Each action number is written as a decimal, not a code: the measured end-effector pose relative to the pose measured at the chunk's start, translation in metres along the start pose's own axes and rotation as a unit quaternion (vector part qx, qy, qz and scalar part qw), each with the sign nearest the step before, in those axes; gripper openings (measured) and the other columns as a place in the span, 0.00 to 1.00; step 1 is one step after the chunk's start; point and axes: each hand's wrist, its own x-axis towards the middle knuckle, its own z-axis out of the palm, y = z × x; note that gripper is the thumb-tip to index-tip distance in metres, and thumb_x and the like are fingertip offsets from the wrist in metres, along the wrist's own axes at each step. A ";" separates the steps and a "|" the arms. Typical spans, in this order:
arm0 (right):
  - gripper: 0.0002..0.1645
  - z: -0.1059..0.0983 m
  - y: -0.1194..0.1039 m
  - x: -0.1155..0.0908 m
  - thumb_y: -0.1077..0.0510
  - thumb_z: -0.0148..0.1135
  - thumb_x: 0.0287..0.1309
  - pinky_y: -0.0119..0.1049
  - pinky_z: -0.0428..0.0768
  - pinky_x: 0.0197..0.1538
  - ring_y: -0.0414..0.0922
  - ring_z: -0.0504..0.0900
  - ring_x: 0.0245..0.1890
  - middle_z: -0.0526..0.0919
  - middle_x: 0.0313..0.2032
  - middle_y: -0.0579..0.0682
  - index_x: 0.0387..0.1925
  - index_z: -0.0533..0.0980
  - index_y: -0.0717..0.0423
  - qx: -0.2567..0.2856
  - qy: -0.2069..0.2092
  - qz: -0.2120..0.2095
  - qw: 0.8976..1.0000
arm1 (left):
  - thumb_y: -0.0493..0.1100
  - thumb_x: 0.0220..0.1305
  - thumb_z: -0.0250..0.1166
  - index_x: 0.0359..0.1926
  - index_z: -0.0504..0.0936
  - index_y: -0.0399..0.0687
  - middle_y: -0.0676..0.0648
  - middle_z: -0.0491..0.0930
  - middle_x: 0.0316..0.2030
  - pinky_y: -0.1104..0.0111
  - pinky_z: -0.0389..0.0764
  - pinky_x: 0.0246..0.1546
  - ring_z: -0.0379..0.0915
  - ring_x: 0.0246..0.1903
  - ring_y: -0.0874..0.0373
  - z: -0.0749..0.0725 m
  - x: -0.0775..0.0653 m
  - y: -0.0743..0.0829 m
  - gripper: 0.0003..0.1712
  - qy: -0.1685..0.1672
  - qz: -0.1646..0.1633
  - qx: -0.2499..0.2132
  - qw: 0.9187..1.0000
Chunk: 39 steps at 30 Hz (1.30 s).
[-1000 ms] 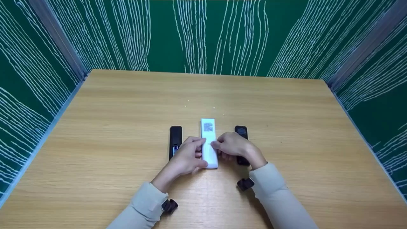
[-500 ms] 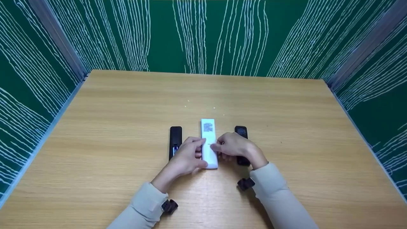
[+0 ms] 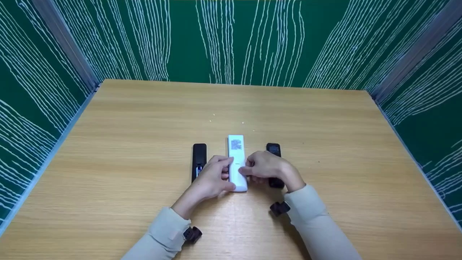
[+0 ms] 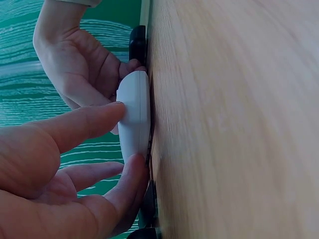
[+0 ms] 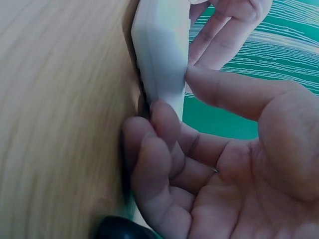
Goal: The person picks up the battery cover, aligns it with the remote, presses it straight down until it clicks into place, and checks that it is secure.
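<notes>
A white remote control (image 3: pixel 236 153) lies back side up on the table, with a printed label near its far end. My left hand (image 3: pixel 212 178) holds it along the left edge, thumb near the close end and fingers further up. From the right, my right hand (image 3: pixel 266 166) grips the remote, its thumb on the back cover and its other fingers curled against the side. In the right wrist view, those curled fingers touch the white casing (image 5: pixel 162 55) low down near the table. The left wrist view shows the remote's rounded near end (image 4: pixel 132 117) between left thumb and fingers.
To the left lies a black remote control (image 3: pixel 199 155) with its battery bay uncovered and batteries showing, partly behind my left hand. Another black remote (image 3: pixel 274 148) lies to the right, partly under my right hand. Small white specks dot the wooden table (image 3: pixel 144 126) beyond.
My right thumb has slid slightly down the white remote's back, toward its near end. The left hand and the remotes stay in place.
</notes>
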 end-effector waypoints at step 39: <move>0.16 0.000 0.002 -0.001 0.46 0.69 0.68 0.35 0.80 0.31 0.44 0.81 0.25 0.85 0.27 0.50 0.32 0.78 0.53 -0.014 -0.014 -0.019 1.000 | 0.25 0.55 0.77 0.78 0.66 0.33 0.39 0.68 0.69 0.62 0.83 0.63 0.75 0.60 0.47 0.000 0.000 -0.001 0.50 0.000 -0.009 -0.007 1.000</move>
